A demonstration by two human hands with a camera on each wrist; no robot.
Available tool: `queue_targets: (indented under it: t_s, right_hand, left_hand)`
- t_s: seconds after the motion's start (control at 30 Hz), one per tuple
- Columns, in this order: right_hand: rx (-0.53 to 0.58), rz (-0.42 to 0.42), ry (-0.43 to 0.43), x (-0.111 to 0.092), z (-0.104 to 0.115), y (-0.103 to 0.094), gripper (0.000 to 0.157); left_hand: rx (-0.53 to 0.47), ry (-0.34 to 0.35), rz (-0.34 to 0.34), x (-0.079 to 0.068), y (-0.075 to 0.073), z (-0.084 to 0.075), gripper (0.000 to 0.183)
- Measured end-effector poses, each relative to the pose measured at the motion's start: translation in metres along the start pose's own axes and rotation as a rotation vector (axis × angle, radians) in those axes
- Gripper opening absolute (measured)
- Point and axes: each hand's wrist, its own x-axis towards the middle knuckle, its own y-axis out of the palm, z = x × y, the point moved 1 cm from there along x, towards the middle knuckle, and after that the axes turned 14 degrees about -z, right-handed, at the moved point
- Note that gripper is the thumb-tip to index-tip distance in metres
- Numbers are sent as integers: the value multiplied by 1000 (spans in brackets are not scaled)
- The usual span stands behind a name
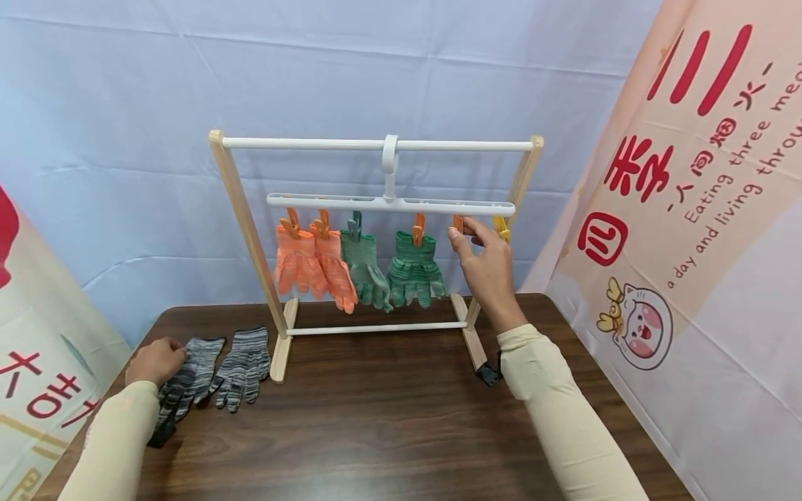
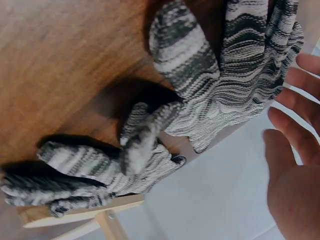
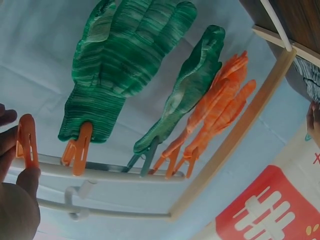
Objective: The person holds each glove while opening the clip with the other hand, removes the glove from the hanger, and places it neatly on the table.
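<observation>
Nearest, the person's two cream sleeves, left (image 1: 109,445) and right (image 1: 564,417), reach over the brown wood-grain bench (image 1: 351,431) toward the drying rack (image 1: 247,229). Left of the rack, the left hand (image 1: 156,360) is at the nearer striped glove (image 1: 203,351), a black-and-grey knit; its fingers are loosely spread with the thumb apart and have hold of nothing, and whether a fingertip touches the knit I cannot tell. A second striped glove (image 1: 246,369) lies flat between that one and the rack's left foot. At the rack's right half, the right hand (image 1: 489,268) is raised, its fingers nearly closed, pinching an orange clip (image 3: 27,142) between thumb and fingers; that clip carries no glove. The clip is on the white hanger (image 1: 388,204), which hooks over the rack's top bar. Along it, from the rack's left post, hang two orange gloves (image 1: 297,261) on orange clips, a pale green glove (image 1: 365,268) on a dark green clip (image 1: 354,226), and, about mid-rack, a deeper green glove (image 1: 415,268) on another orange clip. Near the rack's right post sits a yellow clip (image 1: 501,228), partly behind the hand. Behind the rack hangs a creased pale-blue cloth (image 1: 313,69), with a printed banner (image 1: 689,174) to the rack's right.
</observation>
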Motion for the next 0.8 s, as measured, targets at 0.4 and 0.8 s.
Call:
queue_targets:
  t_s: [0.4,0.8]
  right_hand:
    - [-1,18,15,-2,-1,0,45]
    - [25,3,27,-3,-4,-2,42]
  left_hand:
    - [-126,158,-182,-15,-16,-55,39]
    - [-249,441,-164,-40,-31,-166,25]
